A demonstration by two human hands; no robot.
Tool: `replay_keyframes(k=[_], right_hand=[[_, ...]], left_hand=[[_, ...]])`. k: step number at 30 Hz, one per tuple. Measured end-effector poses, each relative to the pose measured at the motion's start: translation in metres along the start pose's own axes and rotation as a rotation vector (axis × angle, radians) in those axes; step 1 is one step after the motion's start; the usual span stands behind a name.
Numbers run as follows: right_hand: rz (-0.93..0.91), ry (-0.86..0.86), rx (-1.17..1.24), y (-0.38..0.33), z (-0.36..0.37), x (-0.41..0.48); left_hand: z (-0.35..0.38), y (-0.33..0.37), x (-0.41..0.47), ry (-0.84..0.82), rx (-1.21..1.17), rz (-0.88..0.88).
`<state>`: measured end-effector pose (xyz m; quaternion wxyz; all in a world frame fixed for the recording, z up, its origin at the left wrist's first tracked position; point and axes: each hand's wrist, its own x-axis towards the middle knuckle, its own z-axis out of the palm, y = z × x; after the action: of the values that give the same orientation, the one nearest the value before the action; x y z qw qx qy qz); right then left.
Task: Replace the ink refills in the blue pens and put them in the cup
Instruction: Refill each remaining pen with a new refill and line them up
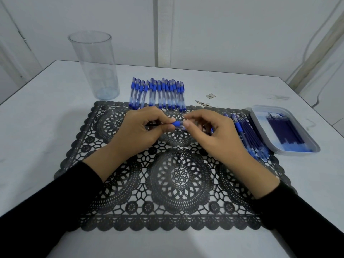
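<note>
Over the lace mat (178, 175), well apart from the empty clear cup (96, 71), one blue pen (177, 125) was pinched at its rubber grip by the left hand (137, 131), its barrel by the right hand (210, 135). Light, stiff, slick plastic was judged; the grip was favoured.

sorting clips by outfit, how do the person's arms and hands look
The left sleeve and right sleeve are long, black and plain, ending at the wrists. The left grip and right grip are bare hands: no gloves, rings or watch visible.
</note>
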<state>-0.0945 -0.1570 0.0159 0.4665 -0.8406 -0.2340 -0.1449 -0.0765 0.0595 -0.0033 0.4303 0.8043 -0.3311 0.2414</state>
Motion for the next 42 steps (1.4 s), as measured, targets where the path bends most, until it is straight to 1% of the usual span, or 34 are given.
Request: replay_keyframes(k=[4,9,12,16,19,21,23,26,30,38,42], right_hand=[[-0.014,-0.020,0.001,-0.002,0.000,-0.001],[0.083,-0.019,0.024,0.000,0.001,0.003],[0.100,-0.063,-0.123,0.004,0.000,0.006],[0.046,-0.182,-0.377,0.004,0.003,0.012],[-0.016,-0.232,-0.503,0.007,0.010,0.017],[-0.059,-0.226,-0.545,0.009,0.014,0.018],[-0.050,-0.187,-0.507,0.009,0.011,0.017],[0.066,-0.093,-0.308,0.005,0.002,0.015],[0.062,0.036,-0.188,0.003,-0.004,0.012],[0.011,0.050,-0.157,-0.001,-0.004,0.015],[0.030,0.011,-0.133,-0.005,-0.001,0.013]], left_hand=[[-0.001,0.000,0.001,0.016,0.004,-0.007],[-0.005,-0.003,0.000,0.016,0.027,-0.067],[-0.010,-0.007,0.001,0.078,0.037,-0.158],[-0.013,-0.008,0.001,0.143,0.053,-0.296],[-0.012,-0.007,0.001,0.135,0.068,-0.312],[-0.012,-0.007,0.001,0.130,0.066,-0.305],[-0.012,-0.006,0.001,0.126,0.054,-0.308],[-0.012,-0.006,0.001,0.117,0.043,-0.305],[-0.011,-0.006,0.000,0.095,0.048,-0.270],[-0.010,-0.004,0.000,0.077,0.037,-0.250],[-0.006,0.004,0.000,0.071,-0.010,-0.215]])
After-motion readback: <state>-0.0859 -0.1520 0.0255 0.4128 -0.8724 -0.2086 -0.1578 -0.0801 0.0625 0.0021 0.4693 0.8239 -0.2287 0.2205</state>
